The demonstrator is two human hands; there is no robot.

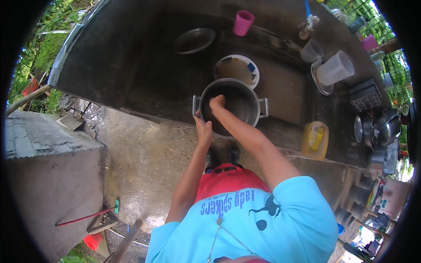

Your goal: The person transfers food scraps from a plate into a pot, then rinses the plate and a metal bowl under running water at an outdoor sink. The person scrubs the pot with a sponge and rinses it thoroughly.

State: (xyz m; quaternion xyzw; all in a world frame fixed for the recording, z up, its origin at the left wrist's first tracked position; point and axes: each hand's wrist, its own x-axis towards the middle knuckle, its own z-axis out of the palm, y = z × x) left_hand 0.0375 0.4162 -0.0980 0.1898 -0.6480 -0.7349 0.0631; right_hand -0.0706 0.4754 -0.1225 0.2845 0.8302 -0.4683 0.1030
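Observation:
A large metal pot (251, 94) with two side handles sits at the near edge of the dark concrete counter, tilted slightly toward me. My left hand (203, 128) grips its rim just below the left handle. My right hand (217, 103) reaches down inside the pot, closed against the inner wall; whatever it may hold is hidden. Directly behind the pot stands a white basin (258, 79) of murky water, with a small blue item (251, 67) at its right side.
A metal lid (195, 40) and a pink cup (243, 23) lie farther back. To the right are a clear plastic pitcher (337, 68), a yellow tray (323, 147) holding yellow bars, and stacked metal pots (388, 128). A faucet (312, 21) projects at the back right.

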